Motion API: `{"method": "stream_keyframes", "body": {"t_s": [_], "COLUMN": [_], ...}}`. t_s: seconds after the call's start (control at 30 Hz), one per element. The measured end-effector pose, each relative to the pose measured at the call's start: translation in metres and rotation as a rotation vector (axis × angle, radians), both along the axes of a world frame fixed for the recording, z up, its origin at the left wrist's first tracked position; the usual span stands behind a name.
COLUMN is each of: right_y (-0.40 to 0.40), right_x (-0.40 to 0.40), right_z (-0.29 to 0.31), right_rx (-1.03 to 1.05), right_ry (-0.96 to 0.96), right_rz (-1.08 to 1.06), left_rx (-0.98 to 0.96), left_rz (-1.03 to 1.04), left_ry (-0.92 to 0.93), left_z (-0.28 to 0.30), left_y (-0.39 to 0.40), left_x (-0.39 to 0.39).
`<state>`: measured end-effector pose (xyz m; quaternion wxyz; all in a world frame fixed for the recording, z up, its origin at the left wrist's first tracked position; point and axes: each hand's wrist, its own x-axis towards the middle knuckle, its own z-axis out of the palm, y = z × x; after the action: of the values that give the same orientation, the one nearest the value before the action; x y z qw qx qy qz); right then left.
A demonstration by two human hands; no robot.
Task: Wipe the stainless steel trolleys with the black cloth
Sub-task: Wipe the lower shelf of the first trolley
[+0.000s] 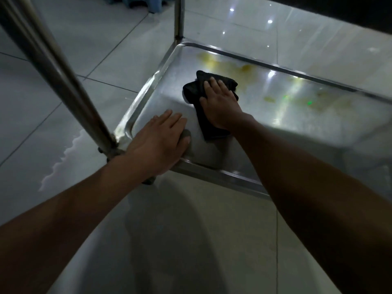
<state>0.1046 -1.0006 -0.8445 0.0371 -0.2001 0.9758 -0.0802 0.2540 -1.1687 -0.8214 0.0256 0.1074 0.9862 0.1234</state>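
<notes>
The low shelf of a stainless steel trolley (148, 90) fills the middle of the view, with yellowish stains on its far half. A black cloth (192, 90) lies on the shelf. My right hand (219, 105) presses flat on the cloth with straight fingers. My left hand (161, 141) rests on the shelf's near left corner, fingers extended over the raised rim.
A slanted steel trolley leg (53, 66) runs from the top left down to the near corner. Another upright post (179, 18) stands at the far corner. Glossy floor tiles (63, 115) surround the trolley, with a wet patch at the left.
</notes>
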Motion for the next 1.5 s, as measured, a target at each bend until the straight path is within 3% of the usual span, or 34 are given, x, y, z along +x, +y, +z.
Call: {"method": "stream_keyframes", "body": {"t_s": [0.47, 1.5], "right_y": [0.147, 0.465], "right_x": [0.018, 0.088], "right_z": [0.003, 0.008], "right_rx": [0.013, 0.007], "right_ry": [-0.002, 0.009], "right_rz": [-0.164, -0.514], "left_rx": [-0.094, -0.047], "left_rz": [-0.116, -0.417], "left_ry": [-0.015, -0.03], "left_z": [0.005, 0.008], "left_y": [0.123, 0.39], "left_x": [-0.013, 0.002]}}
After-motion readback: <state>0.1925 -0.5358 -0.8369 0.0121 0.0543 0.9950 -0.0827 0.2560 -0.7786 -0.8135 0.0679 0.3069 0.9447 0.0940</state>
